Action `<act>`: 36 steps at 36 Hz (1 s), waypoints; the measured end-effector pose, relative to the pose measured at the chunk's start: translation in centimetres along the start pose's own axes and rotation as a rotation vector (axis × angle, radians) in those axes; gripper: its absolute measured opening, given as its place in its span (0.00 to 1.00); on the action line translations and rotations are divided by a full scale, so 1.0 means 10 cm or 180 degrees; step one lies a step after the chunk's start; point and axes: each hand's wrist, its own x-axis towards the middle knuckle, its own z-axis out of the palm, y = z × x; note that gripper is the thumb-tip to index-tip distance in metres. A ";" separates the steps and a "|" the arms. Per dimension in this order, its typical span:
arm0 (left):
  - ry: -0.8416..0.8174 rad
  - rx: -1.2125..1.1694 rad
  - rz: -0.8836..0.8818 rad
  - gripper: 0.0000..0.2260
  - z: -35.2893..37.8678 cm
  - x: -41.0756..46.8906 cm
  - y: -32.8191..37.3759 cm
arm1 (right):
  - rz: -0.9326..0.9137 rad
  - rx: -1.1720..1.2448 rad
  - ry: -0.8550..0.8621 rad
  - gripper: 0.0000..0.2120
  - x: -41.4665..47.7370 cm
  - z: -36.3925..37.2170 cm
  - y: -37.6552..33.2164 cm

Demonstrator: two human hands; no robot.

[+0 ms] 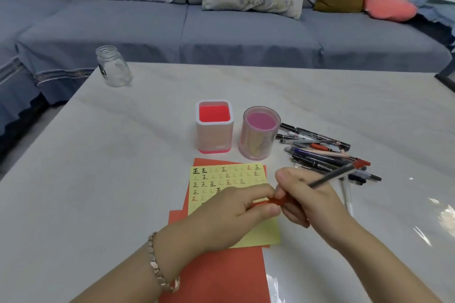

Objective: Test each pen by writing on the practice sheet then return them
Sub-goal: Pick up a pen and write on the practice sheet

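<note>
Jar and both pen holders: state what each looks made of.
Jar: probably clear glass, see-through with a threaded neck. Square pen holder: opaque glossy plastic, white rim, pink base. Round pen holder: likely translucent pink plastic; its wall lets light through.

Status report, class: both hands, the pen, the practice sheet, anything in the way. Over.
Left hand pinches red end of pen; right hand grips its barrel. Practice sheet part-filled, under both hands. Nothing blocking it.
</note>
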 end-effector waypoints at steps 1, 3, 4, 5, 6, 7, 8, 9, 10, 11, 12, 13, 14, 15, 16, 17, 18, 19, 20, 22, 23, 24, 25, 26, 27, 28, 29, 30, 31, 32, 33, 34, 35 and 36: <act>-0.0049 0.0118 -0.0016 0.13 0.00 -0.02 -0.01 | -0.0067 -0.0136 -0.0010 0.16 -0.02 -0.01 0.02; 0.0012 0.0313 -0.0123 0.07 -0.02 -0.06 -0.02 | -0.0335 -0.0595 0.0106 0.15 -0.08 -0.05 0.06; 0.0146 0.0343 -0.0272 0.06 -0.03 -0.09 -0.05 | -0.0486 -0.0835 0.0180 0.14 -0.10 -0.09 0.10; 0.0338 0.0307 -0.0483 0.06 -0.05 -0.12 -0.09 | -0.0597 -0.1052 0.0235 0.12 -0.11 -0.14 0.14; 0.0582 0.0258 -0.0702 0.05 -0.07 -0.15 -0.17 | -0.0672 -0.1283 0.0281 0.10 -0.13 -0.18 0.21; 0.0828 0.0227 -0.0891 0.04 -0.09 -0.18 -0.25 | -0.0708 -0.1579 0.0321 0.09 -0.13 -0.22 0.29; 0.1058 0.0206 -0.1030 0.03 -0.12 -0.22 -0.33 | -0.0739 -0.1909 0.0341 0.09 -0.13 -0.24 0.39; 0.1253 0.0192 -0.1147 0.02 -0.13 -0.26 -0.41 | -0.0734 -0.2258 0.0328 0.12 -0.12 -0.26 0.50; 0.1427 0.0188 -0.1223 0.02 -0.15 -0.29 -0.48 | -0.0689 -0.2602 0.0248 0.16 -0.10 -0.26 0.62; 0.1581 0.0188 -0.1280 0.02 -0.16 -0.32 -0.55 | -0.0607 -0.2905 0.0096 0.20 -0.07 -0.25 0.73; 0.1717 0.0205 -0.1310 0.02 -0.17 -0.35 -0.60 | -0.0517 -0.3135 -0.0071 0.24 -0.04 -0.23 0.83; 0.1820 0.0260 -0.1340 0.02 -0.19 -0.37 -0.66 | -0.0445 -0.3268 -0.0187 0.27 -0.01 -0.21 0.90; 0.1913 0.0346 -0.1360 0.04 -0.20 -0.40 -0.73 | -0.0406 -0.3331 -0.0237 0.32 0.03 -0.19 0.96; 0.1999 0.0457 -0.1367 0.06 -0.22 -0.41 -0.80 | -0.0385 -0.3375 -0.0248 0.38 0.06 -0.17 1.01; 0.2080 0.0580 -0.1372 0.07 -0.25 -0.43 -0.88 | -0.0338 -0.3460 -0.0243 0.42 0.09 -0.15 1.05; 0.2155 0.0683 -0.1400 0.08 -0.28 -0.45 -0.95 | -0.0305 -0.3570 -0.0250 0.44 0.12 -0.13 1.08; 0.2201 0.0794 -0.1452 0.09 -0.31 -0.46 -1.01 | -0.0303 -0.3674 -0.0263 0.45 0.14 -0.11 1.11; 0.2203 0.0954 -0.1525 0.10 -0.33 -0.47 -1.08 | -0.0308 -0.3748 -0.0255 0.44 0.16 -0.09 1.13; 0.2166 0.1163 -0.1604 0.10 -0.36 -0.47 -1.14 | -0.0334 -0.3801 -0.0229 0.43 0.18 -0.08 1.15; 0.2075 0.1525 -0.1720 0.10 -0.40 -0.47 -1.26 | -0.0382 -0.3840 -0.0160 0.41 0.21 -0.05 1.17; 0.2048 0.1628 -0.1736 0.10 -0.42 -0.48 -1.30 | -0.0409 -0.3851 -0.0123 0.40 0.23 -0.04 1.18; 0.2042 0.1703 -0.1706 0.10 -0.43 -0.48 -1.33 | -0.0450 -0.3867 -0.0077 0.40 0.24 -0.03 1.20; 0.2039 0.1765 -0.1668 0.11 -0.44 -0.48 -1.35 | -0.0479 -0.3870 -0.0029 0.40 0.25 -0.03 1.20; 0.2029 0.1816 -0.1652 0.11 -0.44 -0.47 -1.36 | -0.0503 -0.3862 0.0007 0.39 0.26 -0.03 1.21; 0.2025 0.1854 -0.1662 0.13 -0.44 -0.46 -1.35 | -0.0532 -0.3852 0.0029 0.39 0.26 -0.03 1.22; 0.2045 0.1876 -0.1665 0.15 -0.42 -0.45 -1.34 | -0.0570 -0.3821 0.0038 0.39 0.26 -0.04 1.24; 0.2093 0.1879 -0.1613 0.17 -0.40 -0.44 -1.31 | -0.0621 -0.3749 0.0051 0.39 0.26 -0.04 1.26; 0.2138 0.1878 -0.1459 0.18 -0.36 -0.43 -1.25 | -0.0676 -0.3638 0.0085 0.39 0.27 -0.05 1.28; 0.2128 0.1883 -0.1209 0.20 -0.31 -0.42 -1.19 | -0.0731 -0.3505 0.0148 0.38 0.27 -0.06 1.31; 0.2027 0.1896 -0.0918 0.21 -0.25 -0.40 -1.11 | -0.0785 -0.3362 0.0246 0.35 0.27 -0.07 1.33; 0.1845 0.1930 -0.0623 0.22 -0.17 -0.39 -1.05 | -0.0811 -0.3219 0.0364 0.32 0.27 -0.07 1.34; 0.1597 0.1985 -0.0367 0.23 -0.09 -0.36 -1.00 | -0.0813 -0.3081 0.0481 0.27 0.26 -0.07 1.35; 0.1341 0.2065 -0.0164 0.24 0.00 -0.33 -0.96 | -0.0795 -0.2940 0.0584 0.23 0.25 -0.07 1.35; 0.1108 0.2153 -0.0013 0.24 0.08 -0.30 -0.93 | -0.0758 -0.2786 0.0686 0.20 0.24 -0.07 1.34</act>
